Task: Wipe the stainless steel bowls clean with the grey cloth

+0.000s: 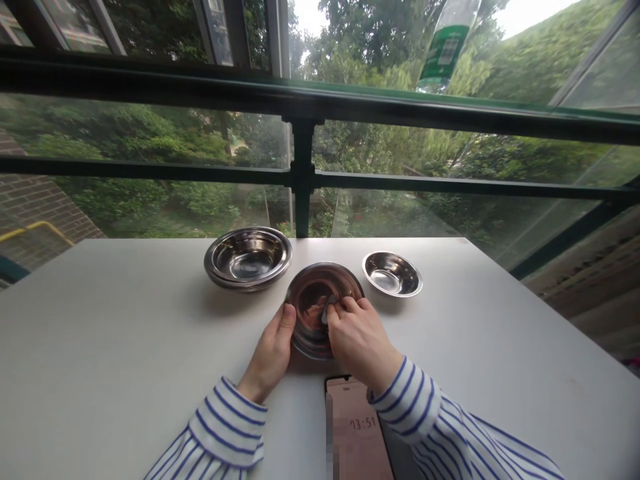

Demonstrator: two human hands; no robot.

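Note:
A shiny metal bowl (313, 277) is tilted up off the white table, its hollow facing me. My left hand (273, 343) grips its left rim, thumb over the edge and fingers behind. Inside the bowl, my right hand (357, 333) is closed around a small greyish cloth (327, 308), pressed near the inner wall; most of the cloth is hidden by the fingers. Back left stands a stack of metal bowls (249, 260). To the right sits a single smaller metal bowl (393, 274), upright.
On the white table (125, 333), a phone (357, 427) showing a timer lies partly under my right forearm. Beyond the table's far edge runs a dark green railing (303, 177) with glass panels. A plastic bottle (445, 50) with a green label stands on the top rail.

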